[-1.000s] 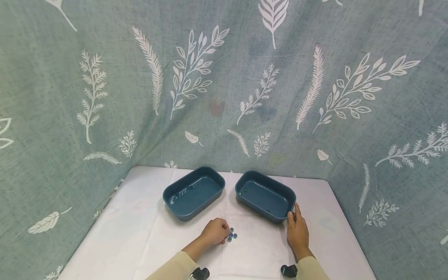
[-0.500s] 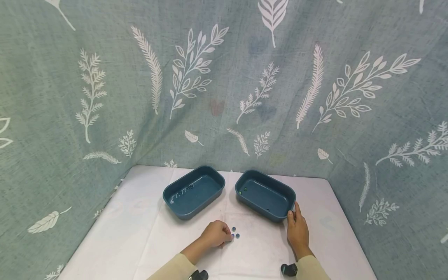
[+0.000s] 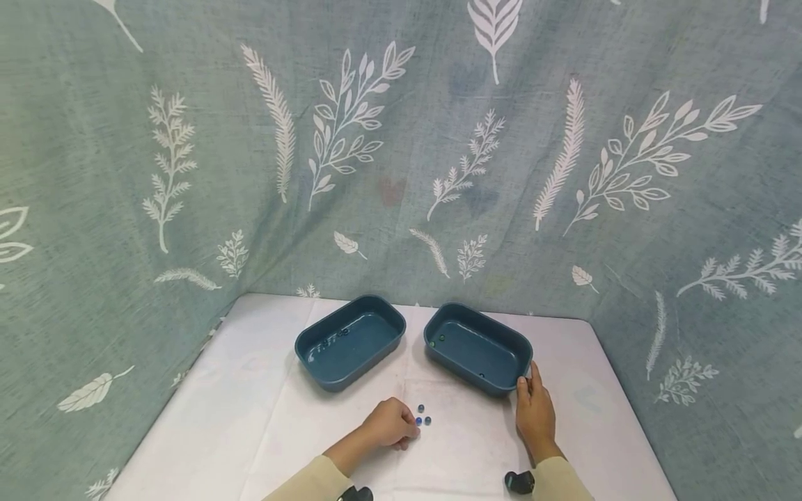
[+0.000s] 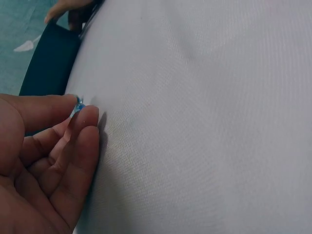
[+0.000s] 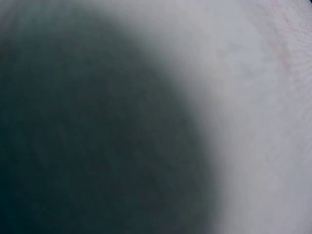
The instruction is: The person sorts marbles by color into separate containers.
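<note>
Between thumb and fingertips, my left hand (image 3: 390, 423) pinches a small blue glass marble (image 4: 79, 107), which the left wrist view shows partly covered by the fingers. Right beside those fingertips, three loose marbles lie on the white cloth: a bright blue marble (image 3: 418, 421), a darker marble (image 3: 428, 421) and another marble (image 3: 421, 408) just behind. My right hand (image 3: 535, 417) rests with extended fingers against the near right corner of the right blue container (image 3: 466, 376). The right wrist view is too blurred and dark to show its fingers.
A matching left blue container (image 3: 344, 379) stands angled at the back left, with several dark marbles (image 3: 345, 332) inside. Greenish marbles (image 3: 442, 337) and a dark marble (image 3: 482, 375) lie in the right one. A patterned curtain (image 3: 388, 174) closes off the table's back and sides.
Fewer marbles lie loose on the cloth than a second ago. My left hand has shifted slightly toward the person and right. The right hand stays at its container.
</note>
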Demonstrator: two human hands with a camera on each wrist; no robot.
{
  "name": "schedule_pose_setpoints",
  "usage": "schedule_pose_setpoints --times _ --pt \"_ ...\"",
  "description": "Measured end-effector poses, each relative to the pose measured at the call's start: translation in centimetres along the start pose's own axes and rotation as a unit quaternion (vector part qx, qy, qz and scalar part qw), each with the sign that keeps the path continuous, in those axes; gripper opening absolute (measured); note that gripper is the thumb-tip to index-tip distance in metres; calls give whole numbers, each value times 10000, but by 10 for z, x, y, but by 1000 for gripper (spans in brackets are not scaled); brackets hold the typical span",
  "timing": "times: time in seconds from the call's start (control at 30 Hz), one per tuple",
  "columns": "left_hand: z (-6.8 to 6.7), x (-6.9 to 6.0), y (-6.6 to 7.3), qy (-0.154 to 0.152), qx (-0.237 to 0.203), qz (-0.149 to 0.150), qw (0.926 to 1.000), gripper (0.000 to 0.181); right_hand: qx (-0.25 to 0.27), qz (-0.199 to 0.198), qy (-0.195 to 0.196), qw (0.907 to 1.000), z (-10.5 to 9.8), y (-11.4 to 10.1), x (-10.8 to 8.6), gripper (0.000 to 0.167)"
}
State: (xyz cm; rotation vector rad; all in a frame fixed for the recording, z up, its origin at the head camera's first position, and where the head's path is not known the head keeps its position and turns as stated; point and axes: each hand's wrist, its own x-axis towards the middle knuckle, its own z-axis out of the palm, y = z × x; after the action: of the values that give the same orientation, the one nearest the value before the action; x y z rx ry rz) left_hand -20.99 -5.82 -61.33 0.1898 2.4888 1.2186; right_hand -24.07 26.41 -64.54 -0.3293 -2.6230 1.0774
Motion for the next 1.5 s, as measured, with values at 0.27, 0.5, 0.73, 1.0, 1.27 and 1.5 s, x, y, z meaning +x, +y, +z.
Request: schedule_pose_setpoints --times 0.27,0.5,0.73,1.0,1.27,1.5 --pt "-2 2 -2 -76 -363 -185 9991 15 5 -19 1 10000 1 -1 2 64" --pt "-7 4 -7 -216 -1051 -312 9937 9 -12 -36 -25 10000 2 0 2 65" --pt "-21 4 -14 -249 -1617 -478 9854 5 26 7 -44 10000 3 -2 1 63" --pt "-42 -1 -15 -200 -1987 -309 9794 10 -14 95 -78 9999 3 0 0 64" --pt "-75 1 -13 96 -2060 -156 9784 13 -25 101 -19 9999 2 -1 0 63" --pt "-97 6 -17 345 -2207 -189 9745 15 -90 84 9 9999 4 4 2 64"
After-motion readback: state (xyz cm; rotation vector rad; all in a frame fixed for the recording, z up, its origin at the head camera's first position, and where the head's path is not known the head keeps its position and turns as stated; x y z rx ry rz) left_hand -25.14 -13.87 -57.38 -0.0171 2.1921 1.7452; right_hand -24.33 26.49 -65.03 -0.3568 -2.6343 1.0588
